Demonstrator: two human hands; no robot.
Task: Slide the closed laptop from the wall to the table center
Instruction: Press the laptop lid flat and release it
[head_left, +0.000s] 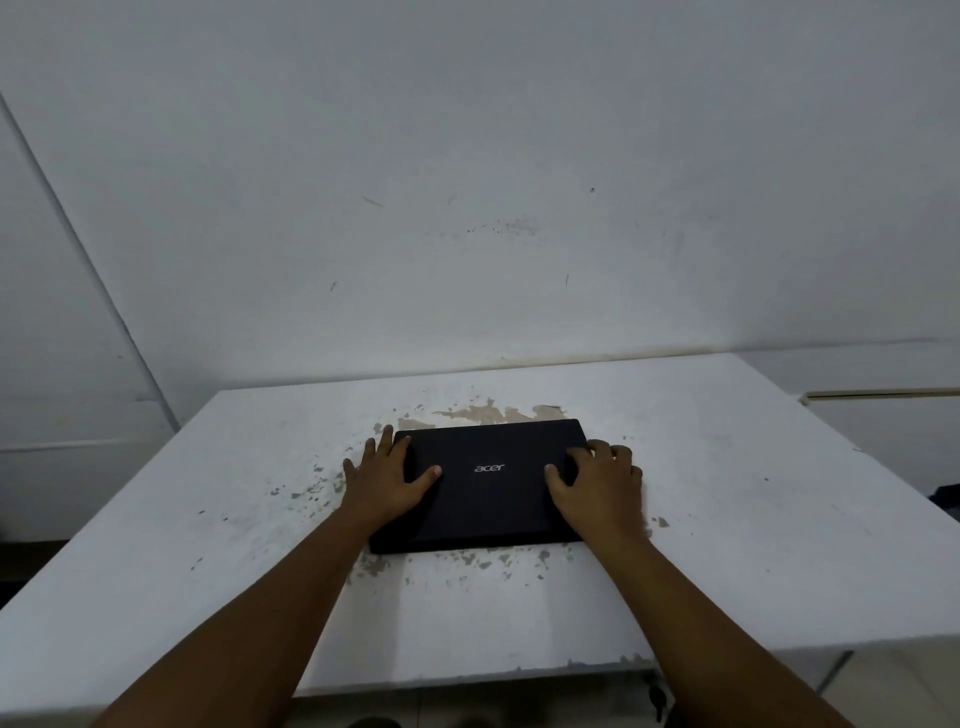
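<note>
The left hand (387, 480) is laid flat on the left edge of the closed laptop (485, 486), fingers spread, thumb stretched across the lid toward 3 o'clock, outer fingers spilling off onto the table (727, 493) at the laptop's 9 o'clock side. Nothing is gripped; the palm is pressed down, hand fully open. The right hand (597, 483) is placed on the right edge of the lid, fingers partly curled, knuckles raised, thumb pointed toward 9 o'clock across the lid; whether the fingertips hook over the right edge cannot be told. Both bare forearms are extended in from 6 o'clock. The laptop is black, lid shut, with an "acer" logo (489, 468) seen between the two thumbs. It is lying flat near the middle of the table, slightly toward 12 o'clock, apart from the wall (467, 182), with a strip of bare tabletop seen between its far edge and the wall. The table is white, and worn brownish patches where paint has chipped (483, 413) are seen at 12 o'clock just behind the laptop, with smaller flecks at 9 and 6 o'clock around it. The wall at 12 o'clock is white with faint scuffs. A floor strip is seen at 6 o'clock below the table's near edge.
</note>
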